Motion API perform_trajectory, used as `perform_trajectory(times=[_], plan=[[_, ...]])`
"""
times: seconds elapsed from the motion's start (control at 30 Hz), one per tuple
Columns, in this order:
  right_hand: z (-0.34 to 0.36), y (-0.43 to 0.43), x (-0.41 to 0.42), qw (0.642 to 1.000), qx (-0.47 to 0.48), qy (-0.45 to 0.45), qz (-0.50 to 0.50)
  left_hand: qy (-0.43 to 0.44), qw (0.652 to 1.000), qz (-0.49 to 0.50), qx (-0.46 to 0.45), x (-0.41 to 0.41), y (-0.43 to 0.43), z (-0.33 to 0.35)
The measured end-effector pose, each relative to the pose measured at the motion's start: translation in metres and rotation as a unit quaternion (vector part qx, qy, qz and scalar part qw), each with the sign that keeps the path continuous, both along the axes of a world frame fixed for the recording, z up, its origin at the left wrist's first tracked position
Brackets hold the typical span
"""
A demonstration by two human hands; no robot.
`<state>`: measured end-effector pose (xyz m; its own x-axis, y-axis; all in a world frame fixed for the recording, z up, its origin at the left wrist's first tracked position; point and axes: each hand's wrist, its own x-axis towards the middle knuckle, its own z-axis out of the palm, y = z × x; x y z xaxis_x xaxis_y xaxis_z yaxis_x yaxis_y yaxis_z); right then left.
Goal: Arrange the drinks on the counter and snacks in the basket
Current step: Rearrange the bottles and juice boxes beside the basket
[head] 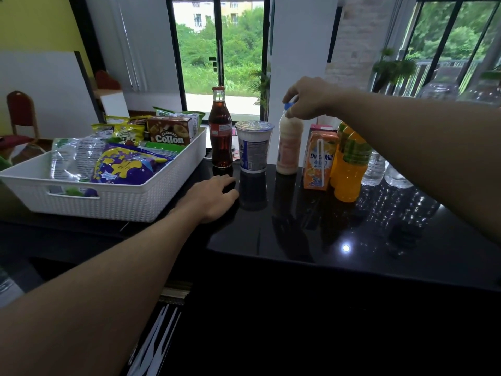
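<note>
A white woven basket [113,200] at the left of the black counter [311,234] holds several snack bags and a brown Collon box [170,131]. Beside it stand a cola glass bottle [221,137], a sealed white cup [253,146], a pale milky bottle with a blue cap [289,147], an orange Dutch Mill carton [318,162] and orange juice bottles [348,169]. My right hand [309,97] pinches the blue cap of the milky bottle from above. My left hand [212,198] rests flat on the counter, just in front of the cola bottle and right of the basket.
Clear water bottles [375,168] stand behind the juice bottles at the right. A pink carton [321,128] shows behind the orange carton. The counter's front edge runs below my arms; a window and white pillar lie beyond the far edge.
</note>
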<state>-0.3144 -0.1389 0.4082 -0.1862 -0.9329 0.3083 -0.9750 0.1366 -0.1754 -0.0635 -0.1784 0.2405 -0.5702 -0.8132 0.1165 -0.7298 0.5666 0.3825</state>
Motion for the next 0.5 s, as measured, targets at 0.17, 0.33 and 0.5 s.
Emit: perform_trajectory(times=[0.17,0.33,0.5], plan=[[-0.002,0.003,-0.001,1.0,-0.021,0.006,-0.009,0.003,1.0,0.003,0.003,0.0,0.0,0.0],[-0.001,0.002,0.003,1.0,-0.001,0.017,-0.024,0.008,1.0,0.006,0.005,0.001,0.0,-0.001],[0.001,-0.005,0.014,0.998,-0.014,0.063,0.006,0.024,1.0,0.01,0.017,0.001,0.002,0.0]])
